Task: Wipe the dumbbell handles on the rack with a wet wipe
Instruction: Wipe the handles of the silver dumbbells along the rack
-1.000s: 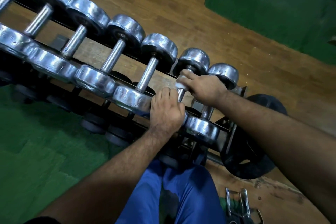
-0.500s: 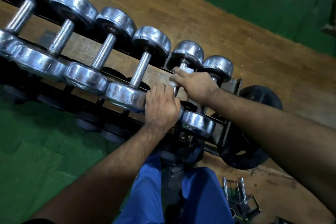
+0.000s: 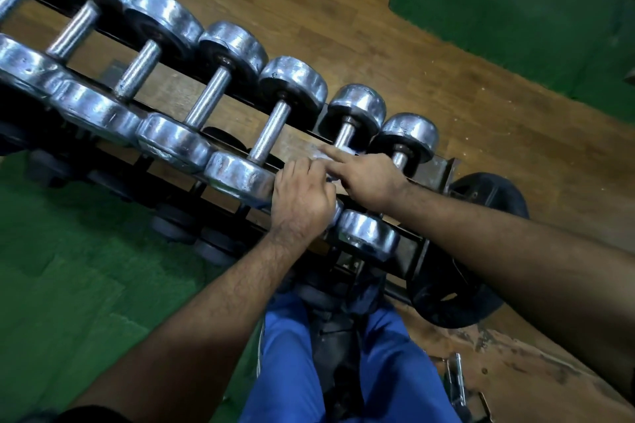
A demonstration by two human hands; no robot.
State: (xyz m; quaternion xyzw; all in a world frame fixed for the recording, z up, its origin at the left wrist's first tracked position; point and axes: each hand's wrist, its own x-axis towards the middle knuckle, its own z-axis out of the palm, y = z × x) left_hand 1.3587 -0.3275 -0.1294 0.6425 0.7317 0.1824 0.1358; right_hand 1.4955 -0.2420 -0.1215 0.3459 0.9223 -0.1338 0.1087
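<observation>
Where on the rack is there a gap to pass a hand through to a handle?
Open gaps lie between the bare handles left of the left hand. It is crowded at the rack's right end, where the right hand holds the wipe on a handle.

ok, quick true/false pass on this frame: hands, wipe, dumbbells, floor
1. The right hand is on the handle of the second dumbbell from the rack's right end. True.
2. The left hand hangs free of the rack. False: it rests on that dumbbell's near head.
3. A white wipe shows by the right hand's fingers. True.
4. The rightmost dumbbell is being lifted off. False: it sits on the rack.
5. The floor is all wood. False: green mats lie on it.
</observation>
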